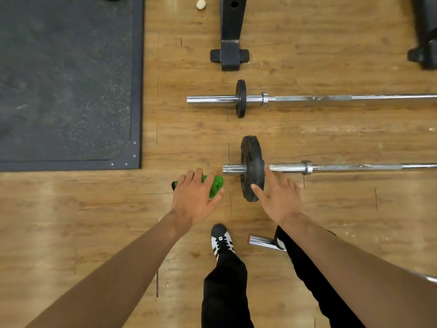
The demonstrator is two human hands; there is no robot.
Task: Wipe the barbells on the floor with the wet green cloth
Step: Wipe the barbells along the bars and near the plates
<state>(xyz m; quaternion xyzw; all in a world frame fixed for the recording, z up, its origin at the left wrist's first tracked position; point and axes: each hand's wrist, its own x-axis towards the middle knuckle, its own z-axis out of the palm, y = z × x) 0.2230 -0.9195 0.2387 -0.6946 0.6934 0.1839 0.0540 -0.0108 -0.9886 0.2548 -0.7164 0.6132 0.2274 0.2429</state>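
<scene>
— Where are the hands?
— Both bare arms reach out and down. The left hand [196,197] is just left of the large black plate [254,159], palm down. Its fingers curl over the green cloth [216,184] and its thumb is against the cloth's near edge, so it grips the cloth in a bunch.
— And the other?
— The right hand [279,195] is spread wide and holds nothing, in front of that plate's lower edge. Its index finger points up toward the sleeve just right of the plate. Whether it touches metal, I cannot tell.
— The cloth itself?
— Bright green and scrunched, with a dark corner poking out on the side away from the plate. It is off the bar, near the stub end of the sleeve left of the plate.
— The barbells?
— The nearer barbell [343,166] carries the plate and runs off to the right of it, chrome and streaked on the sleeve. The farther barbell [331,98] lies parallel beyond the plate, with a smaller black plate [240,98] of its own. A third bar's end [261,241] shows on the near side of the plate, beside a black-and-white shoe [221,240].
</scene>
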